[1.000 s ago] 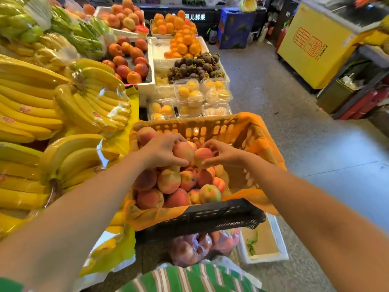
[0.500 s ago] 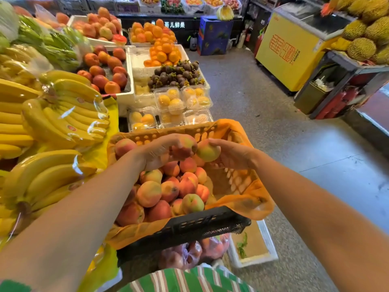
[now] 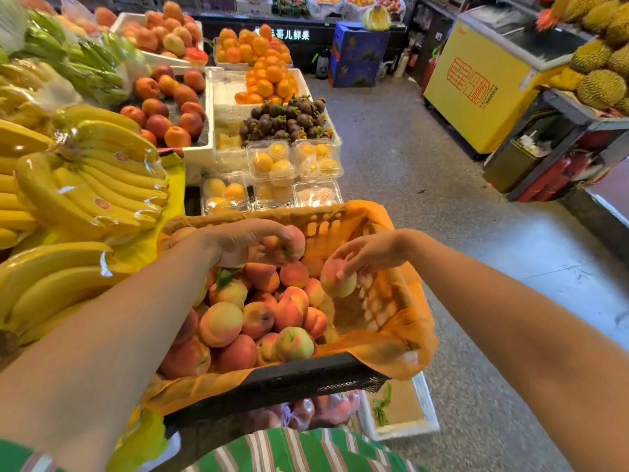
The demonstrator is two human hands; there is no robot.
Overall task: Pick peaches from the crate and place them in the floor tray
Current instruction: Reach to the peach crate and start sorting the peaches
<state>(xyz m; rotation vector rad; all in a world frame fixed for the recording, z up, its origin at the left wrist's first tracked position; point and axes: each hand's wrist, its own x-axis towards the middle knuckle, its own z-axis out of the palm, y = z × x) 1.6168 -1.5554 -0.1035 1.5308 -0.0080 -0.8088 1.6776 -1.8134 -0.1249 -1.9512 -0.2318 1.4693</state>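
Crate [image 3: 306,378] holds peaches [image 3: 238,321]; floor tray [image 3: 427,427] shows only leaves [image 3: 381,405].

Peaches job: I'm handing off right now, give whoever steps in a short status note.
Left hand: holds a peach above the crate.
Right hand: fingers on a second peach, lifted over the crate's right side.
White floor tray: below the crate at right; visible part holds only leaves.
Done: two peaches picked.
Left: place both in the tray, then continue; many remain.
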